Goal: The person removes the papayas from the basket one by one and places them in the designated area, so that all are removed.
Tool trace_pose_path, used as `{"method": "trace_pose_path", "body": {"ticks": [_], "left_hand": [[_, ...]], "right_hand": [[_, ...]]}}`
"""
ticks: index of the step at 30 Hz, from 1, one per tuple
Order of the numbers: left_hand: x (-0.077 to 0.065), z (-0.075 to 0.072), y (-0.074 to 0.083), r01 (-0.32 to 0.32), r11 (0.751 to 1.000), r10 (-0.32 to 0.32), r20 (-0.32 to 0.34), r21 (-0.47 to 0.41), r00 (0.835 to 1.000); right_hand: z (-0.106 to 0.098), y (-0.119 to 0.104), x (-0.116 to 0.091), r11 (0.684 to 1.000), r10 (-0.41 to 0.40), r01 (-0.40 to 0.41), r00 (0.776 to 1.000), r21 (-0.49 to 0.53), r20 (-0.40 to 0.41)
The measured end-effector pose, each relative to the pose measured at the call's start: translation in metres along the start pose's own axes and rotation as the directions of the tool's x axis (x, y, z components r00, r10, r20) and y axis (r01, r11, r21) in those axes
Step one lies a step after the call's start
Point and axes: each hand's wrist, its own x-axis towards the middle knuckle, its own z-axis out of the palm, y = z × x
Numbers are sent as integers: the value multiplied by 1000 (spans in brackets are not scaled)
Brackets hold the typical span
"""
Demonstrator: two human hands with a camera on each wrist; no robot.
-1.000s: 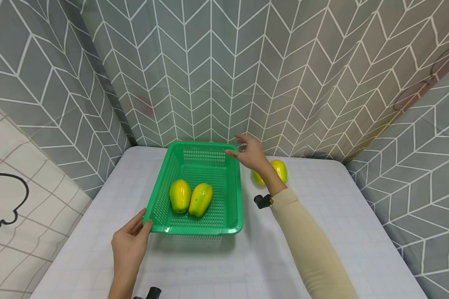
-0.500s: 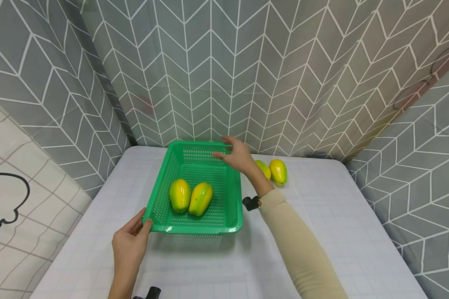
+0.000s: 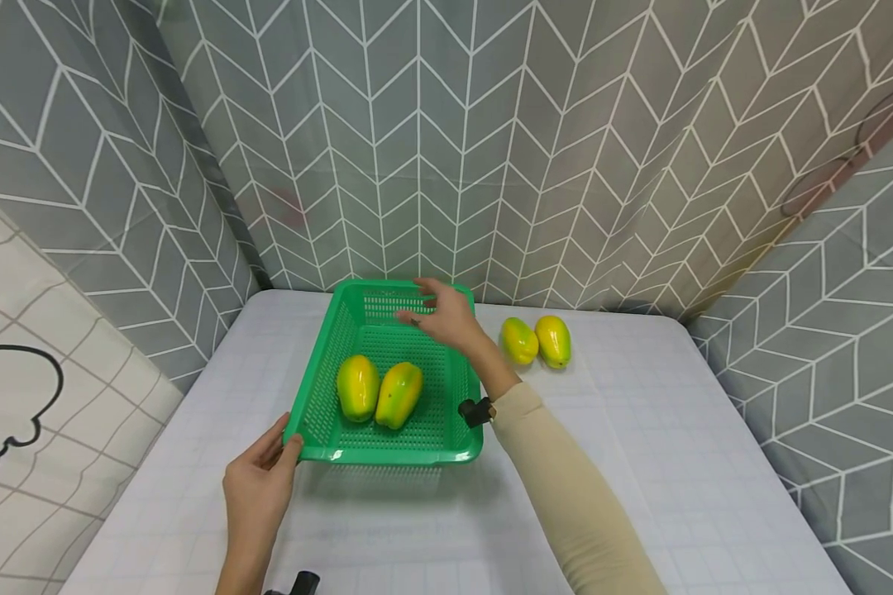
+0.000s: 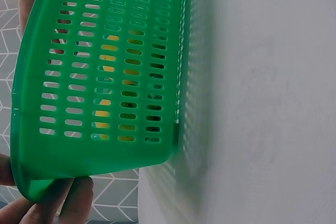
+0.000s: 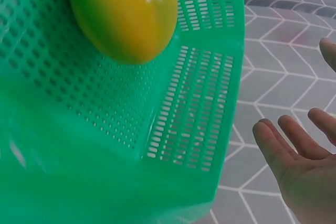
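Note:
A green plastic basket [image 3: 387, 456] with perforated walls sits on the table. Two yellow-green papayas [image 3: 358, 388] lie side by side inside it. At the basket's near left corner my left hand [image 3: 256, 487] grips the rim, thumb on top and fingers beneath; the left wrist view shows these fingers [image 4: 76, 203] under the corner. My right hand [image 3: 450, 318] hovers over the basket's far right part, holding nothing. Its fingers are spread and relaxed in the right wrist view, where a papaya [image 5: 126, 14] shows large inside the basket.
Two more papayas [image 3: 519, 340] lie together on the white-covered table [image 3: 640, 430], right of the basket. Grey curtains with a white chevron pattern [image 3: 432, 149] hang behind and along the sides. A black wrist camera [image 3: 476, 411] sits on the right wrist.
My right hand has moved left, from the basket's far right corner to over its inside, uncovering the two papayas on the table. The left hand and basket have barely moved.

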Motion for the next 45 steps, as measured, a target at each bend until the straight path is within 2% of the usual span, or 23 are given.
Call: {"method": "trace_pose_path", "body": {"ticks": [9, 18, 22, 33, 45], "left_hand": [[1, 0, 0, -4, 1000, 4, 0, -2, 1000], [1, -1, 1, -4, 1000, 4, 2, -27, 1000], [2, -3, 1, -6, 1000, 6, 5, -11, 1000], [3, -4, 1, 17, 1000, -17, 20, -16, 1000], [3, -3, 1, 14, 999, -14, 22, -31, 1000]], "right_hand": [[13, -9, 2, 1000, -14, 14, 999, 10, 38], [27, -8, 2, 1000, -17, 17, 997, 3, 69], [31, -7, 1, 1000, -21, 21, 997, 1, 80], [40, -5, -1, 1000, 22, -23, 995, 2, 100], [56, -5, -2, 997, 62, -51, 980, -59, 188]]}}
